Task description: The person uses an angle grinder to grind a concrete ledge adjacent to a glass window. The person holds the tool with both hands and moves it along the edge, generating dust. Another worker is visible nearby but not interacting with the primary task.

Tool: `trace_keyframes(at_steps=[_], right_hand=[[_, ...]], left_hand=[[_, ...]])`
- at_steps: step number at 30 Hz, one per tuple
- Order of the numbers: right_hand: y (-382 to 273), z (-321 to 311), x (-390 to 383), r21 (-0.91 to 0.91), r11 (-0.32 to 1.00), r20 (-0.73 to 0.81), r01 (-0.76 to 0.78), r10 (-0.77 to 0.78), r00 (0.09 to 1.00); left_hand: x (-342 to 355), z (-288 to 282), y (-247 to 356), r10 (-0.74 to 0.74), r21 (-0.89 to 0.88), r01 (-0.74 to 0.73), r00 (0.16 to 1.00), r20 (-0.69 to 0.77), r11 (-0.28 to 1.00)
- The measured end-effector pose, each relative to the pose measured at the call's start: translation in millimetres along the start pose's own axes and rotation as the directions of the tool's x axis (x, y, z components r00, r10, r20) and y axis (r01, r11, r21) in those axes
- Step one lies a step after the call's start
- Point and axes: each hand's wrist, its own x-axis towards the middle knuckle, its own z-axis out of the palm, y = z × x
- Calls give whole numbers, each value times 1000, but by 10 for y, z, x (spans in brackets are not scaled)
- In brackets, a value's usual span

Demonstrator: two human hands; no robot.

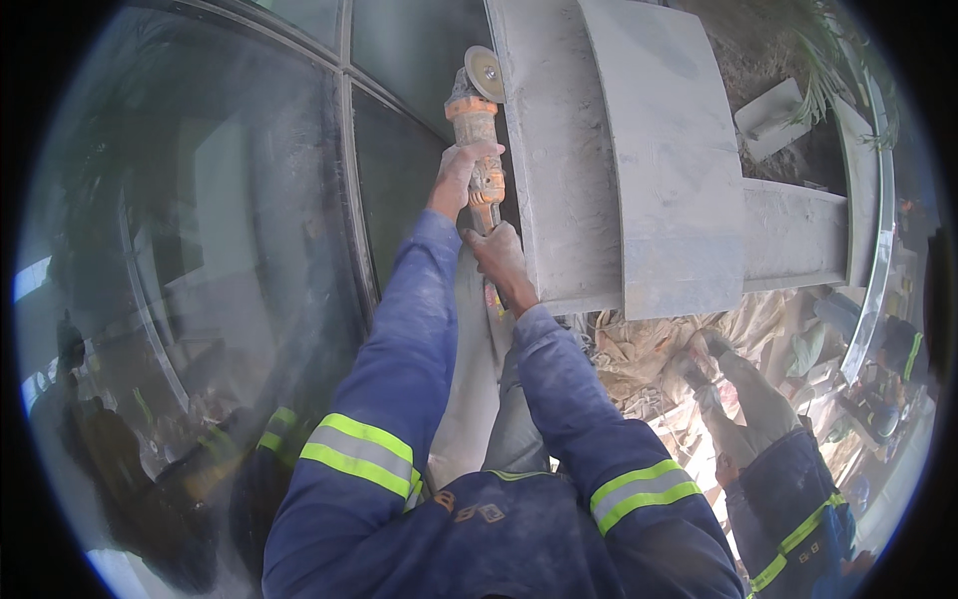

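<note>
Clasping grinder (473, 124) with left hand (465, 170) forward, right hand (503, 260) behind; holding disc (486, 73) just beside slab (559, 150), possibly risking kickback from binding against it.

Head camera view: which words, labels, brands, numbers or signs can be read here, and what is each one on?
Wearer's blue jacket: a small orange-brown printed mark on the front; lettering not copied here.
Other person's dark blue jacket: a small pale mark near the lower edge, too small to read surely.
Orange grinder: dusty, no text legible.
Grinder's disc: no text legible.
</note>
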Motion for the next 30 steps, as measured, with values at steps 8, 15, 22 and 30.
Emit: trace_keyframes(at_steps=[8,15,22,30], right_hand=[[199,79,105,-108,990,-109,93,-105,988],[160,53,77,-71,996,-16,46,-48,999],[27,24,72,-28,998,-23,64,-65,998],[-10,2,43,25,999,-33,31,-30,999]], left_hand=[[-35,26,33,-3,1,3,1000,-7,1000],[-28,-6,23,-5,4,5,1000,-17,1000],[74,-36,1,4,14,-4,1000,-12,1000],[73,-10,-22,37,7,-37,999,9,999]])
